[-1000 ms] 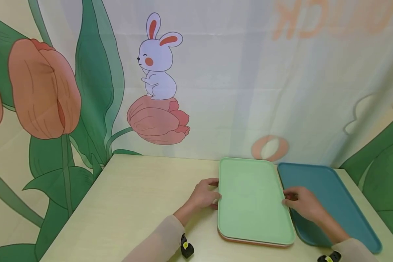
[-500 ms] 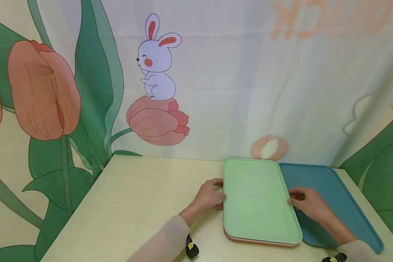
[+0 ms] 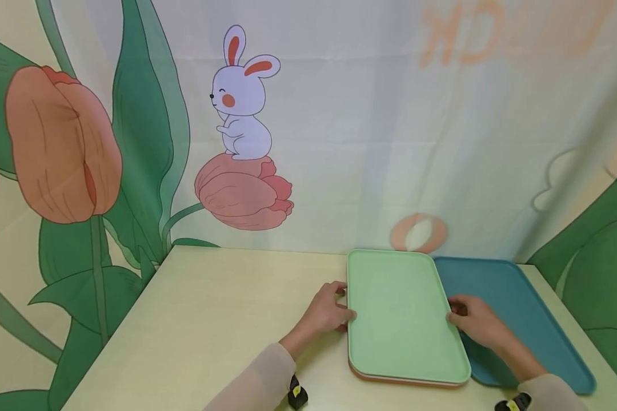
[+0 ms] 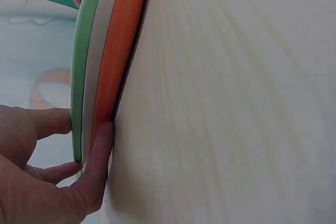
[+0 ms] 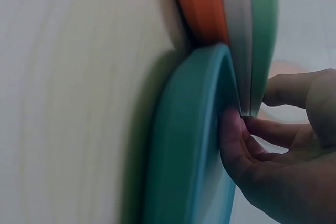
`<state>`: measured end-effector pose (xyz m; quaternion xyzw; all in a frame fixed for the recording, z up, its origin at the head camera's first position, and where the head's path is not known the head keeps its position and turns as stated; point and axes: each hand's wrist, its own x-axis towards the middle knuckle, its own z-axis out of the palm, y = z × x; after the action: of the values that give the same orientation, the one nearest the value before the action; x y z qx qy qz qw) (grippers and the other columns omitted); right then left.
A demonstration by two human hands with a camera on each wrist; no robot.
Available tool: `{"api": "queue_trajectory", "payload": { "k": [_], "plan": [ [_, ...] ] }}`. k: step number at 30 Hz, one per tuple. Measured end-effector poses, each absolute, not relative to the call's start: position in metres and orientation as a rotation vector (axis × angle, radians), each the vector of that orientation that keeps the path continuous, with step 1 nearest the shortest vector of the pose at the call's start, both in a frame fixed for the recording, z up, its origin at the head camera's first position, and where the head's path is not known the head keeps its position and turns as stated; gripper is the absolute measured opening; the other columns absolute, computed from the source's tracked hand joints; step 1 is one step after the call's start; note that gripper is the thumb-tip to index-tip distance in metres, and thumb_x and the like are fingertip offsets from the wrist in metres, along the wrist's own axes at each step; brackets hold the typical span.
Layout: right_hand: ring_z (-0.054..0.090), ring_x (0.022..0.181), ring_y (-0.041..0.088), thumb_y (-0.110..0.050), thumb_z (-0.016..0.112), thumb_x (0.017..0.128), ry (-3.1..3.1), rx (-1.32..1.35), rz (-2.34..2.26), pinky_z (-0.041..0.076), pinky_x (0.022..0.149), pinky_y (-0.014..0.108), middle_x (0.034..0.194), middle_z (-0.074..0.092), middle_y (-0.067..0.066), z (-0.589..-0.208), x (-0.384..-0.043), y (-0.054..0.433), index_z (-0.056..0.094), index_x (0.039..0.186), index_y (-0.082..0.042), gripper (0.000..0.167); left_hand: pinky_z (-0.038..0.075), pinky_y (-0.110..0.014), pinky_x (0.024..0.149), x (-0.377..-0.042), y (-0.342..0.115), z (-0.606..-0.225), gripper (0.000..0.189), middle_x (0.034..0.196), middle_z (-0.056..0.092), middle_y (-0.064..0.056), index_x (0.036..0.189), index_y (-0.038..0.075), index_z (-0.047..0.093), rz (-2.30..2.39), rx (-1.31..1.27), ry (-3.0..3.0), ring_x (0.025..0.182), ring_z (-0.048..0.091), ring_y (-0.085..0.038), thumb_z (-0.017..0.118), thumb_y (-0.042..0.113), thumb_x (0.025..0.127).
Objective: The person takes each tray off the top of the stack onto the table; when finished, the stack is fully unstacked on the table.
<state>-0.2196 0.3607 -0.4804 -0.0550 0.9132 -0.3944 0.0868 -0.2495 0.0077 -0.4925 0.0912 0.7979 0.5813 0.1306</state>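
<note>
A light green tray (image 3: 408, 317) lies on top of a stack, with a grey tray (image 5: 236, 19) and an orange tray (image 5: 202, 9) below it. My left hand (image 3: 324, 311) grips the stack's left edge, thumb at the green rim and a finger low against the orange tray (image 4: 119, 30). At the right edge my right hand (image 3: 475, 319) pinches the stack, its thumb at the green tray's rim. The other right fingers reach down inside the rim of a blue tray (image 3: 535, 331). The stack's right side overlaps this blue tray's left edge.
The pale wooden table (image 3: 205, 319) extends to the left of the stack. Behind it hangs a cloth (image 3: 339, 142) printed with a rabbit and tulips, close to the trays' far edges.
Both hands have shifted the tray stack slightly to the right, so that it now covers the blue tray's left edge. The blue tray stays in place. The head view has turned slightly.
</note>
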Motion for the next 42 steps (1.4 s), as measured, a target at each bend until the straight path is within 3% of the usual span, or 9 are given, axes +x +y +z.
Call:
{"api": "queue_trajectory", "payload": {
  "k": [5, 10, 16, 23, 30, 36, 42],
  "plan": [
    [0.064, 0.109, 0.035, -0.007, 0.058, 0.108, 2.692, -0.163, -1.201, 0.061, 0.080, 0.042, 0.118, 0.063, 0.023, -0.479, -0.218, 0.362, 0.044, 0.142, 0.024, 0.048, 0.063, -0.035, 0.056, -0.251, 0.009, -0.490, 0.068, 0.111, 0.052, -0.019, 0.144, -0.004, 0.053, 1.619, 0.283, 2.405, 0.072, 0.063, -0.018, 0.083, -0.007, 0.084],
    [0.064, 0.109, 0.035, -0.008, 0.059, 0.108, 2.699, -0.153, -1.209, 0.061, 0.080, 0.041, 0.118, 0.063, 0.023, -0.480, -0.217, 0.362, 0.044, 0.143, 0.024, 0.050, 0.060, -0.030, 0.054, -0.253, 0.009, -0.493, 0.062, 0.102, 0.056, -0.016, 0.142, -0.004, 0.056, 1.571, 0.318, 2.495, 0.065, 0.059, -0.015, 0.079, -0.006, 0.084],
    [0.063, 0.102, 0.029, -0.012, 0.062, 0.108, 2.690, -0.133, -1.223, 0.060, 0.076, 0.038, 0.113, 0.063, 0.020, -0.480, -0.218, 0.361, 0.046, 0.142, 0.023, 0.052, 0.059, -0.027, 0.055, -0.251, 0.008, -0.494, 0.061, 0.105, 0.060, -0.011, 0.147, -0.002, 0.055, 1.614, 0.320, 2.524, 0.072, 0.063, -0.012, 0.071, -0.001, 0.088],
    [0.064, 0.100, 0.026, -0.020, 0.061, 0.110, 2.612, -0.060, -1.270, 0.061, 0.078, 0.039, 0.115, 0.063, 0.018, -0.481, -0.219, 0.364, 0.044, 0.147, 0.019, 0.057, 0.064, -0.034, 0.059, -0.248, 0.006, -0.484, 0.061, 0.114, 0.064, -0.011, 0.152, 0.001, 0.053, 1.767, 0.276, 2.377, 0.061, 0.072, -0.018, 0.067, -0.001, 0.092],
    [0.065, 0.107, 0.030, -0.012, 0.051, 0.113, 2.545, -0.086, -1.347, 0.061, 0.085, 0.043, 0.122, 0.062, 0.023, -0.484, -0.217, 0.375, 0.041, 0.149, 0.020, 0.049, 0.066, -0.039, 0.066, -0.247, 0.002, -0.476, 0.049, 0.116, 0.063, -0.015, 0.141, -0.006, 0.061, 1.905, 0.171, 2.200, 0.071, 0.072, -0.019, 0.074, 0.002, 0.095],
    [0.065, 0.101, 0.026, -0.011, 0.056, 0.110, 2.595, -0.079, -1.326, 0.061, 0.081, 0.039, 0.116, 0.063, 0.019, -0.486, -0.219, 0.373, 0.043, 0.148, 0.019, 0.049, 0.066, -0.039, 0.070, -0.248, -0.009, -0.474, 0.045, 0.122, 0.060, -0.016, 0.141, 0.000, 0.062, 1.999, 0.138, 2.034, 0.090, 0.074, -0.022, 0.074, 0.006, 0.098],
    [0.065, 0.098, 0.026, -0.009, 0.059, 0.109, 2.628, -0.079, -1.315, 0.061, 0.078, 0.037, 0.111, 0.064, 0.019, -0.485, -0.220, 0.369, 0.045, 0.146, 0.020, 0.049, 0.065, -0.039, 0.069, -0.247, -0.029, -0.472, 0.045, 0.124, 0.061, -0.015, 0.141, 0.004, 0.063, 2.028, 0.133, 2.054, 0.090, 0.075, -0.023, 0.074, 0.009, 0.098]
  ]
}}
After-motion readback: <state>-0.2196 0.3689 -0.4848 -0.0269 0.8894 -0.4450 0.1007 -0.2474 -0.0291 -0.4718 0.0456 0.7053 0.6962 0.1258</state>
